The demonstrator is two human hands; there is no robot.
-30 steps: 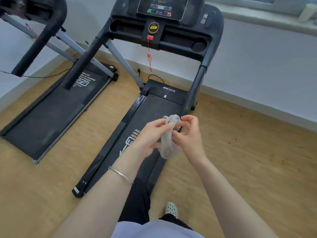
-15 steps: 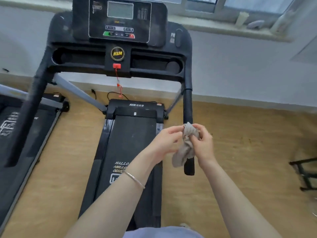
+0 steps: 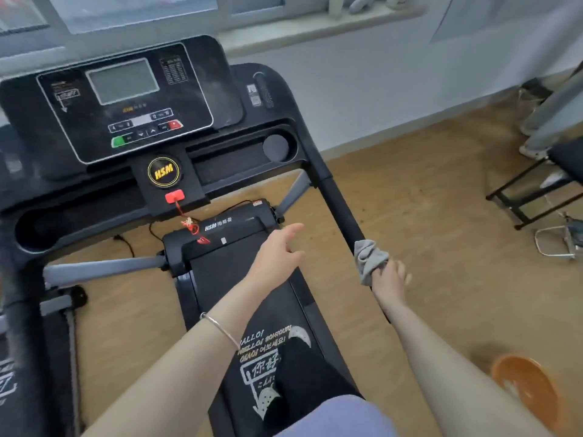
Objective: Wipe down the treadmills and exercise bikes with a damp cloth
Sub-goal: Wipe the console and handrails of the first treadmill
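1. Centre frame: treadmill [image 3: 217, 272], with the person standing on its belt. Step in hand, by my read: wiping its right rail.
2. Left edge: second treadmill [image 3: 19, 342], partly in view, well apart from both hands.
3. Upper left: console [image 3: 126, 102], looks smudged. Probably a later pass.
4. Rail [image 3: 337, 209] slopes from the console down to right of centre. The next move calls for a firm wrap and a slide along it.
5. Right edge: black frame [image 3: 533, 197]. Lower right: orange stool [image 3: 527, 386]. Neither blocks the rail.
6. Right hand [image 3: 389, 279], blurred, grips the cloth against the rail. Left hand [image 3: 277, 250] is open with fingers extended over the belt front, holding nothing.
7. Cloth [image 3: 369, 260]: grey, bunched on the rail, just above the right hand.
8. Red safety key [image 3: 174, 196] with its cord hangs under the console. It may snag when the console is wiped.
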